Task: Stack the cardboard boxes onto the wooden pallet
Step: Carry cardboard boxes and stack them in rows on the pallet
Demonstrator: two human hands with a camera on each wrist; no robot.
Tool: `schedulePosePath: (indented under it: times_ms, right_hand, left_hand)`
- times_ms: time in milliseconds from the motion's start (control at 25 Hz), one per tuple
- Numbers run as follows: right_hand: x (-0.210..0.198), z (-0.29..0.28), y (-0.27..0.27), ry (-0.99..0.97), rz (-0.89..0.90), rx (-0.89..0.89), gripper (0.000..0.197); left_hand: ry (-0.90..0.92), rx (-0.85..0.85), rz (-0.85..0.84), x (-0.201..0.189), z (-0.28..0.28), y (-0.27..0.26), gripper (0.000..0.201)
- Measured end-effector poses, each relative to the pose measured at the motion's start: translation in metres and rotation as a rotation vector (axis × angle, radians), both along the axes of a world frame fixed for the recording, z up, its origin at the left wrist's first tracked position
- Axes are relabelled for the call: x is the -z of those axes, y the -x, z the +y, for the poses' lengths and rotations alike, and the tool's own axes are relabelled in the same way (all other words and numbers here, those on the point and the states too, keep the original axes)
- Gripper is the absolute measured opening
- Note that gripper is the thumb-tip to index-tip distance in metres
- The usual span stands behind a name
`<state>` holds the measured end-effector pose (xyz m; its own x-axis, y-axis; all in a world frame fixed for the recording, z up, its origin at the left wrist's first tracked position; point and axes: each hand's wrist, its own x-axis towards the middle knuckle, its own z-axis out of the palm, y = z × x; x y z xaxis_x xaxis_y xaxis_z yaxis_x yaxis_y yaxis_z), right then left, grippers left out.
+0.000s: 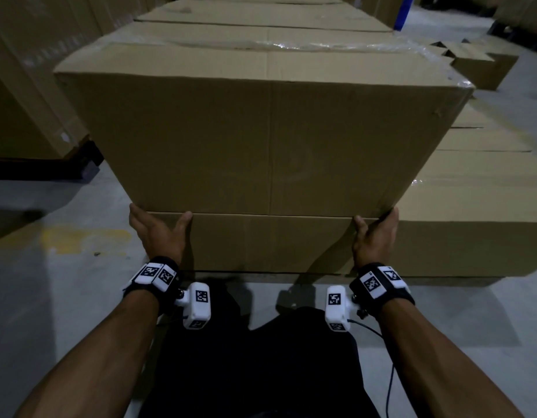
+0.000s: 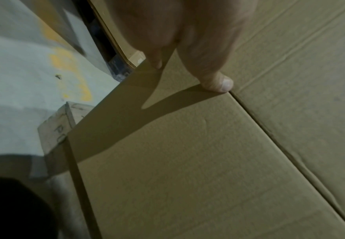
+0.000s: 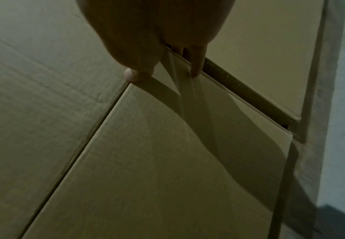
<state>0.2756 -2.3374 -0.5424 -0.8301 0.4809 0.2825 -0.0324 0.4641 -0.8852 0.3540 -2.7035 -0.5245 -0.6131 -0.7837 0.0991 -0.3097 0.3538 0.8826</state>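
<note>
A large cardboard box (image 1: 261, 140) sits on a lower cardboard box (image 1: 270, 242). My left hand (image 1: 158, 227) grips its lower left corner, thumb on the front face and fingers round the side. My right hand (image 1: 375, 233) grips the lower right corner the same way. In the left wrist view the left hand (image 2: 188, 71) has its thumb on the seam between the large box (image 2: 300, 80) and the lower box (image 2: 167, 169); a corner block of the wooden pallet (image 2: 53, 129) shows beneath. In the right wrist view the right hand (image 3: 163, 74) holds the same seam.
Tall wrapped box stacks (image 1: 25, 86) on a dark pallet (image 1: 50, 170) stand at the left. More boxes (image 1: 261, 22) run behind, and a lower layer of boxes (image 1: 472, 182) lies to the right. A small open box (image 1: 478, 67) sits far right. Grey floor carries a yellow mark (image 1: 80, 239).
</note>
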Motion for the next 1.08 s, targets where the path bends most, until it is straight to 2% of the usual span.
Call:
schedulePosePath:
  times_ms: [240, 400, 480, 1080]
  right_hand:
    - [-0.002, 0.0, -0.013, 0.023, 0.031, -0.019, 0.071]
    - [-0.008, 0.004, -0.015, -0.188, -0.047, 0.079, 0.063]
    - [-0.011, 0.008, -0.013, -0.252, -0.07, 0.061, 0.062]
    - [-0.015, 0.016, -0.006, -0.326, -0.121, 0.04, 0.063]
  left_hand:
    - [-0.012, 0.011, 0.015, -0.003, 0.001, -0.003, 0.109]
    - [-0.022, 0.016, 0.025, -0.002, 0.002, -0.002, 0.11]
    - [-0.026, 0.013, 0.025, -0.001, 0.001, -0.002, 0.11]
    - [-0.022, -0.009, 0.059, 0.002, 0.004, 0.003, 0.11]
